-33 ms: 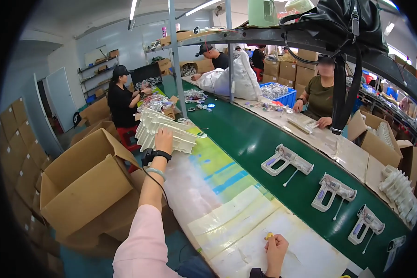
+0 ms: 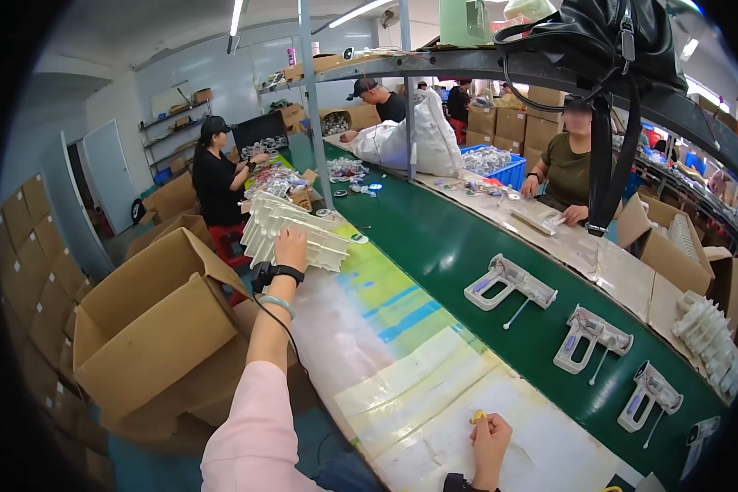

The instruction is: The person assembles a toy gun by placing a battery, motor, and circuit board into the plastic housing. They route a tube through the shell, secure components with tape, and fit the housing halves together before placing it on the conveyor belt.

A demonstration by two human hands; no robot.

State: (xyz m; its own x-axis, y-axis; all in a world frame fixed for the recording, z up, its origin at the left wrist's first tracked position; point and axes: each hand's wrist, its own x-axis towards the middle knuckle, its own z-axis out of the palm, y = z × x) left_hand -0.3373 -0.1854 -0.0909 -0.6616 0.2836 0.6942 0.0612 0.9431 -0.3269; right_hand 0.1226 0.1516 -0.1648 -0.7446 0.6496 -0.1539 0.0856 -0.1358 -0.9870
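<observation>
My left hand (image 2: 290,249), on the outstretched arm, has its fingers curled on the near side of a stack of off-white plastic casing halves (image 2: 295,231). The stack lies at the far left of the worktable. Low in the view, my right hand (image 2: 490,443) pinches a small yellow piece (image 2: 477,416) between thumb and fingers, just over the paper-covered tabletop (image 2: 517,410). Several gun-shaped casing halves (image 2: 510,283) with wires and a thin white-tipped rod lie in a row on the green surface to the right.
Left of the table stands an open cardboard box (image 2: 152,328). A metal shelf frame (image 2: 467,64) with a black bag (image 2: 599,41) crosses overhead. Across the table sits a co-worker (image 2: 567,168) by more casings (image 2: 709,340). Another person (image 2: 215,176) works at the far left.
</observation>
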